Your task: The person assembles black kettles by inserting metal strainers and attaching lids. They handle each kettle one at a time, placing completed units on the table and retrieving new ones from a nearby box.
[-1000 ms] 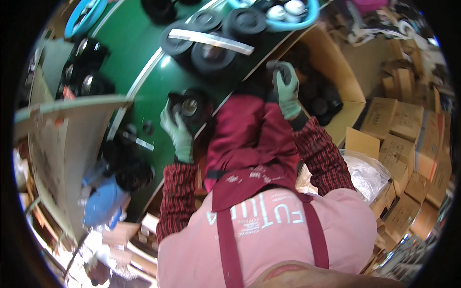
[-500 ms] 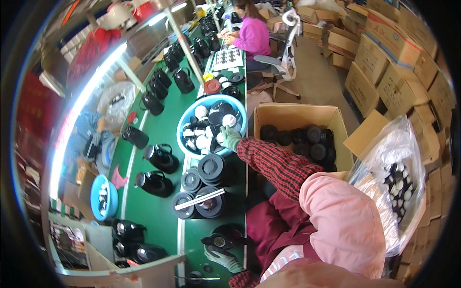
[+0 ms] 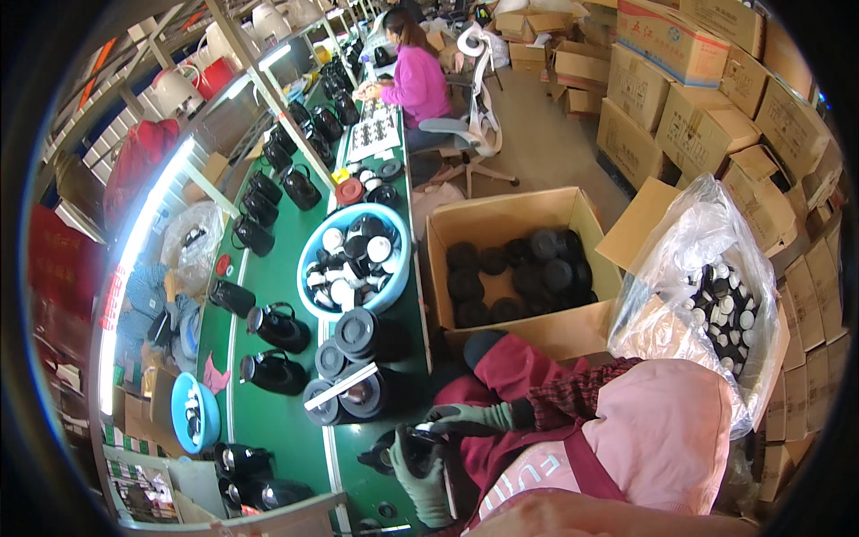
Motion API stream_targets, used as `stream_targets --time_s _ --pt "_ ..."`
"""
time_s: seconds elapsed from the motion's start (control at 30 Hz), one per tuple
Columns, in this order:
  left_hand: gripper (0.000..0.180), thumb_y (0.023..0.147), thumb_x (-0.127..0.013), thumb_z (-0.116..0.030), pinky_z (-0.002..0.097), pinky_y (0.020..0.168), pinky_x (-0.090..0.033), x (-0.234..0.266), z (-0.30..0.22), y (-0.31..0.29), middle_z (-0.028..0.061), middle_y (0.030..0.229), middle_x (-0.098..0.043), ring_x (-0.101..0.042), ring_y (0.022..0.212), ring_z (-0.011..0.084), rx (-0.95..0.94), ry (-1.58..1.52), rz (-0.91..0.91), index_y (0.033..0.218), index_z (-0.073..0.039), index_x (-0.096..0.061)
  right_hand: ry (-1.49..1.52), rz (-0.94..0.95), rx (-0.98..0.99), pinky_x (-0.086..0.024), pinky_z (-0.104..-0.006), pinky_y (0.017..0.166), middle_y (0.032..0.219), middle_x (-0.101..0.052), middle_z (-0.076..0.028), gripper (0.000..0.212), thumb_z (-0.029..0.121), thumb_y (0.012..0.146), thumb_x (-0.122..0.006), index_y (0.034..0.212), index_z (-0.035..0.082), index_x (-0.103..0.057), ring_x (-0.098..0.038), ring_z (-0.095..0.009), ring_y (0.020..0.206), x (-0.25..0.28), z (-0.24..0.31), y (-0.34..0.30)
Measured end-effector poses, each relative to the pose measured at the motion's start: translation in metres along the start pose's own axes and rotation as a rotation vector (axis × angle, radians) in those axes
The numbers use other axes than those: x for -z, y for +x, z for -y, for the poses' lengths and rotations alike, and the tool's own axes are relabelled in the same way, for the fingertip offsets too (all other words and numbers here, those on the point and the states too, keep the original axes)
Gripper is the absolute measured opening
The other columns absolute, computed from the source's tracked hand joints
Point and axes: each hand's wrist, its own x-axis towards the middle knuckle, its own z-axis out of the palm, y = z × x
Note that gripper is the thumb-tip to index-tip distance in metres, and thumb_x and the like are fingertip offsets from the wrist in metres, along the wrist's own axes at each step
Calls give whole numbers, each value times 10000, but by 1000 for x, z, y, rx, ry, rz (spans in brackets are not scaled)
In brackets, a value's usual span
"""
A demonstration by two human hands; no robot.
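Near the front edge of the green bench, my gloved left hand is closed around a black jug-like body, lying tilted. My gloved right hand is at its upper end, fingers closed on a small black-and-white part, mostly hidden by the fingers. Whether the two pieces touch cannot be made out. Just beyond stand several round black containers with a white strip across them. Farther off, a light-blue basin holds a heap of black-and-white parts.
Black jugs stand along the bench to the left. A smaller blue basin sits at far left. On my right are a cardboard box of round black pieces and a plastic-lined box of parts. A co-worker sits farther along.
My right hand has come back from the blue basin to my left hand, bringing a small black-and-white part. My left hand has shifted its hold on the black body. The view has turned slightly.
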Motion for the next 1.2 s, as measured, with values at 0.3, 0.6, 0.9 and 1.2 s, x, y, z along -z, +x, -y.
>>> stream_targets --time_s 0.3,0.6,0.9,1.2 --pt "882 730 -899 -118 444 1077 -467 42 -6 -9 187 1347 -548 -570 1218 342 90 122 -139 1510 -52 -491 -17 76 -91 -514 -261 827 1089 -614 -13 555 442 999 -685 1348 42 -523 -598 -86 981 -28 -8 9" --pt "852 650 -944 -415 494 893 -560 66 47 30 266 1284 -541 -637 1090 442 420 798 135 1330 -51 -581 -1608 -138 31 -473 -481 1019 1459 -462 -319 857 582 855 -702 1429 -19 -490 -548 -428 1247 -56 -69 63" --pt "776 642 -944 -470 467 903 -561 66 31 37 199 1177 -618 -658 1066 393 416 837 53 1226 -50 -652 -1648 -10 84 -574 -456 665 1443 -470 -367 669 536 845 -736 1237 14 -589 -720 -390 802 -38 -88 69" --pt "899 571 -981 -431 464 898 -566 70 39 47 200 1229 -570 -640 1092 382 383 834 268 1296 -54 -605 -1659 -57 153 -573 -452 640 1438 -467 -374 594 518 851 -739 1167 35 -595 -720 -384 759 -40 -90 67"
